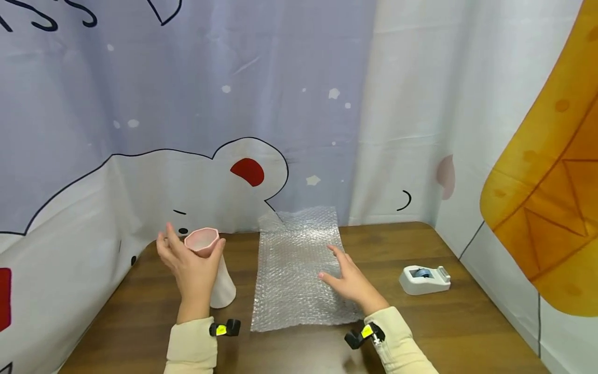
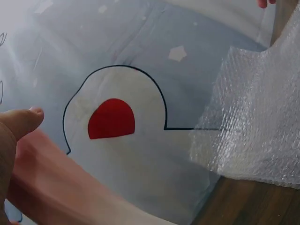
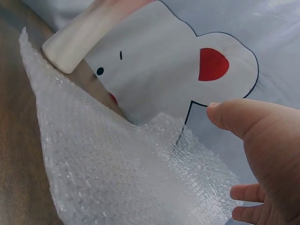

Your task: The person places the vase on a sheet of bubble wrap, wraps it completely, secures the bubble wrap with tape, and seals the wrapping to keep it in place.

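Observation:
A tall vase [image 1: 223,291], pink at its faceted rim and white lower down, is on the left part of the table. My left hand [image 1: 193,267] is at its upper part, thumb by the right side of the rim, fingers fairly straight on the left; contact is unclear. In the left wrist view the thumb [image 2: 26,123] shows beside the vase's pink part [image 2: 56,173]. A sheet of clear bubble wrap [image 1: 294,280] lies on the table's middle, its far end against the curtain. Over its right side my right hand [image 1: 352,280] hovers, fingers spread, holding nothing.
A white tape dispenser [image 1: 424,280] with a bluish roll stands on the right of the brown wooden table [image 1: 388,249]. A printed curtain [image 1: 299,104] hangs behind the table's far edge and along its sides.

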Demonstrator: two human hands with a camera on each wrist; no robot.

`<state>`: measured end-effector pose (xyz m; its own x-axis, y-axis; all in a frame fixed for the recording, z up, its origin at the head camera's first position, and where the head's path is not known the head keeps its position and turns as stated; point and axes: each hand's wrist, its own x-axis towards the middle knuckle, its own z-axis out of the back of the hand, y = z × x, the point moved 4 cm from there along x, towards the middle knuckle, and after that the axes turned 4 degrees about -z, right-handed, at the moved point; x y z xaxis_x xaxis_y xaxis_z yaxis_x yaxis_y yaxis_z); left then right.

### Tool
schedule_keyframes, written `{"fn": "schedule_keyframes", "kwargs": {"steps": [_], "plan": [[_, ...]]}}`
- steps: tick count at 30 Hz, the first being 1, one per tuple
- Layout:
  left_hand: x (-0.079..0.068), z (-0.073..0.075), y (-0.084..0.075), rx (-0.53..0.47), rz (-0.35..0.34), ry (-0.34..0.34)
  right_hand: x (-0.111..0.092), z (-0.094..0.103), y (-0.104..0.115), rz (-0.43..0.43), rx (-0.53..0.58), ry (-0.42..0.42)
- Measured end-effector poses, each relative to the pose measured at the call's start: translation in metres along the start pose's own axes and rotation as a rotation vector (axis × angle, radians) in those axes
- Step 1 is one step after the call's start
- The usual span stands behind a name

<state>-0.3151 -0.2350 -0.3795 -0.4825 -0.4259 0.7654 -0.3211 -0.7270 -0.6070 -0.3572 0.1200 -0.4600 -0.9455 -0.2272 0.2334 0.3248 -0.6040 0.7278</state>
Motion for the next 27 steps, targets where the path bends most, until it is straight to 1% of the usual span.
{"fn": "schedule_keyframes", "kwargs": {"steps": [2, 4, 6, 8, 11, 15, 20, 27], "plan": [[0.0, -0.004, 0.007, -0.081, 0.101, 0.045, -0.001, 0.003, -0.001, -0.015, 0.005, -0.005], [-0.001, -0.008, 0.013, -0.14, 0.186, 0.091, -0.003, 0.004, -0.001, -0.021, 0.014, -0.003], [-0.003, -0.012, 0.018, -0.16, 0.246, 0.135, -0.004, 0.005, 0.0, -0.024, 0.015, 0.002], [-0.005, -0.014, 0.022, -0.17, 0.289, 0.17, -0.005, 0.005, 0.0, -0.026, 0.018, 0.003], [-0.007, -0.015, 0.025, -0.184, 0.313, 0.197, -0.006, 0.004, 0.001, -0.025, 0.021, 0.001], [-0.008, -0.014, 0.026, -0.227, 0.323, 0.186, -0.007, 0.003, 0.003, -0.008, 0.025, 0.014], [-0.005, -0.013, 0.026, -0.224, 0.32, 0.177, -0.005, 0.004, 0.005, 0.01, 0.031, 0.019], [-0.002, -0.013, 0.025, -0.243, 0.331, 0.193, -0.003, 0.003, 0.005, 0.005, 0.028, 0.057]]}}
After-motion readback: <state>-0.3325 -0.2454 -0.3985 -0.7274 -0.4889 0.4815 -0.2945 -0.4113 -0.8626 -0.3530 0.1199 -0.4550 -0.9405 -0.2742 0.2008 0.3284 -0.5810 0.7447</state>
